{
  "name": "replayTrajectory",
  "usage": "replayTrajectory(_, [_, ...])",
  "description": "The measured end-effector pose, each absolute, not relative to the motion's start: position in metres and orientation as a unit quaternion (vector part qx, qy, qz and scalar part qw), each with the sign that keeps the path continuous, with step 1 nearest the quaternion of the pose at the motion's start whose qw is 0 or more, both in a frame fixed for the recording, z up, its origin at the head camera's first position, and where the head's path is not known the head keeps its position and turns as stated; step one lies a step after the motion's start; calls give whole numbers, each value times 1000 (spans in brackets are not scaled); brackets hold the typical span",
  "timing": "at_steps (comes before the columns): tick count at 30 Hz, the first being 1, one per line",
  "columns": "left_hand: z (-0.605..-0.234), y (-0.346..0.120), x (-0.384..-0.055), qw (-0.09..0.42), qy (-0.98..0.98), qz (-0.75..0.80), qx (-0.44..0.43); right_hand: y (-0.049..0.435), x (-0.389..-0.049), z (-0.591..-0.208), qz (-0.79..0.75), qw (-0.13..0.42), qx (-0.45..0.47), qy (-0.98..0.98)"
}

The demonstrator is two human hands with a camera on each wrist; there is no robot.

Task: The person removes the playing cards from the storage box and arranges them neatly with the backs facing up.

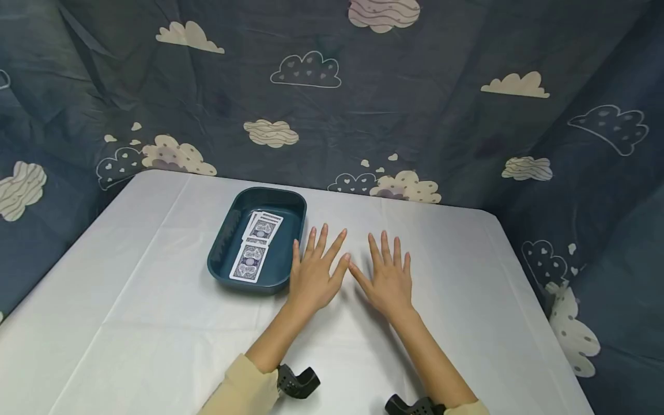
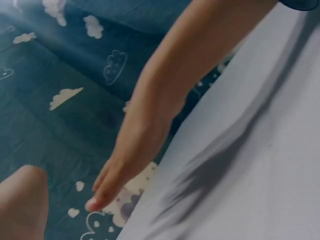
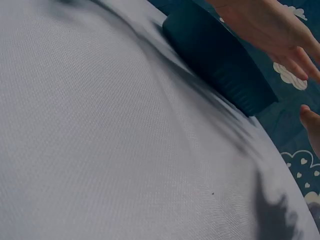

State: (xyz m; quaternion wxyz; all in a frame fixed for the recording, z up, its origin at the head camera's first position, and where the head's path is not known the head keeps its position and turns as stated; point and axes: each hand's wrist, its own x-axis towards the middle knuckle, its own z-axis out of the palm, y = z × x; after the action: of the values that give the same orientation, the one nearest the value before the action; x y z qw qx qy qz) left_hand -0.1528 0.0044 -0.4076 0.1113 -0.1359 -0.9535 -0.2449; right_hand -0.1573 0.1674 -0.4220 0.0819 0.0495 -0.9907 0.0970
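Observation:
Both hands hover over the white table with fingers straight and spread, holding nothing. In the head view the left hand [image 1: 315, 278] is just right of a dark teal tray [image 1: 220, 253], its little finger overlapping the tray's right rim. My right hand [image 1: 390, 283] is farther right, and the two thumb tips come together between the hands. Inside the tray lie playing cards [image 1: 250, 262], backs up with a blue-and-white pattern, overlapping in a slanted row. In the right wrist view the tray's outer wall [image 3: 215, 60] shows beyond the left hand's shadow.
A white cloth [image 1: 155, 346] covers the table. Dark blue fabric with cloud prints [image 1: 415, 115] hangs behind it and along both sides. A black wrist camera [image 1: 299, 382] sits on the left wrist, another [image 1: 415, 406] on the right, below beige sleeves [image 1: 244, 386].

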Motion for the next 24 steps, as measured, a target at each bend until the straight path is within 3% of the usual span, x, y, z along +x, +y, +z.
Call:
replayTrajectory(10, [-391, -38, -166, 183, -920, -335, -91, 154, -161, -423, 112, 73, 73, -988])
replayTrajectory(24, [-391, -149, -181, 125, -886, -435, 99, 137, -172, -423, 141, 102, 91, -981])
